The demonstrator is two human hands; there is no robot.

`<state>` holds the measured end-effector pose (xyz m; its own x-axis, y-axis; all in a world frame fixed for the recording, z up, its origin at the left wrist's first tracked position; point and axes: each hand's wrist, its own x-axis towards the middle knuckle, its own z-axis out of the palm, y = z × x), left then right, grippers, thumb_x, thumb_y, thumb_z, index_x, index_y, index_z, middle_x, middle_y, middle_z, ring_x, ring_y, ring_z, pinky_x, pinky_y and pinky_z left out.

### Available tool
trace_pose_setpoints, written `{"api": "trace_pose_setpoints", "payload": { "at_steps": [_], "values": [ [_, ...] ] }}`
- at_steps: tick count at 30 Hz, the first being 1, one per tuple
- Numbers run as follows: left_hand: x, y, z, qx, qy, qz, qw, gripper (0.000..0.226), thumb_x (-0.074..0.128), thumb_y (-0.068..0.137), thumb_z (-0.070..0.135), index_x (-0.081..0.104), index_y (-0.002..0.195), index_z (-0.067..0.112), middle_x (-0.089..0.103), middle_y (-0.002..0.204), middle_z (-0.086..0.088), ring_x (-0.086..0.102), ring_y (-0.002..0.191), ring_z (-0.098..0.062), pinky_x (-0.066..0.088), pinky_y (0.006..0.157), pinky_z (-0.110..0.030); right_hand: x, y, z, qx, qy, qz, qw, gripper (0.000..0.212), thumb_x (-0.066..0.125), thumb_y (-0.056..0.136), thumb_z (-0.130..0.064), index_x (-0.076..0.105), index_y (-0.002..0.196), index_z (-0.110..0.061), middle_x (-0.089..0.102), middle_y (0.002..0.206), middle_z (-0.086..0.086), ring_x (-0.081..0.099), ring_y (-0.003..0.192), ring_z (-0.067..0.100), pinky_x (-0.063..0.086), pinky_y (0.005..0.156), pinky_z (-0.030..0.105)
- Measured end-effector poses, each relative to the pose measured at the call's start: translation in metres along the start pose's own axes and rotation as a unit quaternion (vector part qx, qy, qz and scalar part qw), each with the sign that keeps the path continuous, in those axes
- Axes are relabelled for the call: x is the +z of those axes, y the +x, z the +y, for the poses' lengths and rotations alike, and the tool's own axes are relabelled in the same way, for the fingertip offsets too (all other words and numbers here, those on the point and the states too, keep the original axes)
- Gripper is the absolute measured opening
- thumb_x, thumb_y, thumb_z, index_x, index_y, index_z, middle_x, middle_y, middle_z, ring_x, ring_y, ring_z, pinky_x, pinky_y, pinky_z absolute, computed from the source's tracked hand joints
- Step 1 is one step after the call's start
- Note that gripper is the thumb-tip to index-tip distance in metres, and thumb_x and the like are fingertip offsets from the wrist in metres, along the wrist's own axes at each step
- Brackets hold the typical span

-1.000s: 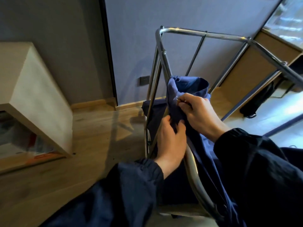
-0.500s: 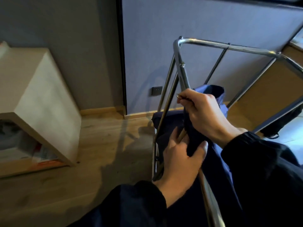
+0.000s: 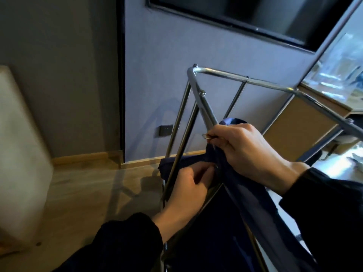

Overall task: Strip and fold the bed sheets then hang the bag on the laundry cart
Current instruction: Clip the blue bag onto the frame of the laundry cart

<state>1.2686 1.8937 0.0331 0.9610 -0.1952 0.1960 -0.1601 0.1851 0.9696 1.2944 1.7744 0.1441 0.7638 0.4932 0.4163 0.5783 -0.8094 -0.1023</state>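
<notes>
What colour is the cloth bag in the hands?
The bag is dark navy blue, clearest in the head view.

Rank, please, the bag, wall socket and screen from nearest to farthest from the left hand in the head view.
1. Bag, in the left hand's grip.
2. Socket, low down, leftward.
3. Screen, high up, at the top.

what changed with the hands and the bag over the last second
The left hand slid down the bag, away from the right hand, and now grips fabric lower by the cart rail. The right hand kept pinching the metal ring at the bag's top edge.
</notes>
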Motion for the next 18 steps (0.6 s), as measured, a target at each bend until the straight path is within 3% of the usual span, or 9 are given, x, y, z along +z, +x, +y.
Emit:
{"api": "trace_pose_setpoints", "payload": {
  "at_steps": [4,7,9,11,14,18],
  "values": [
    [-0.011,0.006,-0.02,0.072,-0.048,-0.057,0.995,0.021,0.06,0.086,0.013,0.068,0.1,0.026,0.073,0.099,0.006,0.067,0.097,-0.011,0.051,0.083,-0.022,0.004,-0.002,-0.004,0.004,-0.044,0.009,0.999,0.016,0.052,0.086,-0.02,0.067,0.089,-0.019,0.062,0.07,-0.007,0.046,0.066,0.011,0.038,0.059,0.023],
    [-0.012,0.013,-0.028,0.12,-0.056,-0.074,0.988,0.021,0.062,0.082,0.013,0.07,0.1,0.02,0.074,0.093,0.008,0.068,0.092,-0.007,0.05,0.082,-0.019,0.004,-0.004,-0.01,0.006,-0.069,0.013,0.998,0.018,0.054,0.083,-0.017,0.069,0.092,-0.021,0.06,0.069,-0.015,0.055,0.077,0.011,0.036,0.062,0.011],
    [-0.012,0.018,-0.03,0.15,-0.04,-0.083,0.984,0.023,0.063,0.079,0.021,0.071,0.1,0.017,0.072,0.091,0.009,0.066,0.089,-0.003,0.049,0.081,-0.018,0.002,-0.004,-0.015,0.001,-0.083,-0.006,0.997,0.016,0.054,0.084,-0.017,0.069,0.092,-0.019,0.05,0.062,-0.024,0.054,0.068,0.0,0.035,0.061,0.004],
    [-0.012,0.023,-0.031,0.181,-0.012,-0.098,0.979,0.029,0.061,0.078,0.027,0.072,0.102,0.016,0.07,0.092,0.009,0.064,0.088,0.002,0.047,0.081,-0.015,0.0,-0.005,-0.02,-0.008,-0.105,-0.009,0.994,0.016,0.052,0.086,-0.021,0.067,0.091,-0.018,0.047,0.059,-0.02,0.047,0.059,-0.002,0.036,0.059,0.005],
    [-0.014,0.026,-0.034,0.253,0.03,-0.092,0.963,0.021,0.057,0.084,0.018,0.072,0.098,0.014,0.066,0.086,0.019,0.061,0.081,0.01,0.041,0.073,-0.006,0.002,-0.005,-0.026,-0.026,-0.152,-0.004,0.988,0.021,0.049,0.086,-0.026,0.067,0.092,-0.019,0.053,0.063,-0.013,0.049,0.063,0.008,0.04,0.059,0.015],
    [-0.013,0.017,-0.038,0.341,0.038,-0.043,0.938,0.017,0.052,0.09,0.017,0.065,0.084,0.026,0.064,0.078,0.019,0.06,0.077,0.005,0.038,0.066,-0.006,0.002,-0.007,-0.032,-0.034,-0.182,0.009,0.983,0.013,0.05,0.085,-0.024,0.062,0.087,-0.027,0.05,0.057,-0.011,0.048,0.056,0.009,0.04,0.06,0.022]
  ]
}}
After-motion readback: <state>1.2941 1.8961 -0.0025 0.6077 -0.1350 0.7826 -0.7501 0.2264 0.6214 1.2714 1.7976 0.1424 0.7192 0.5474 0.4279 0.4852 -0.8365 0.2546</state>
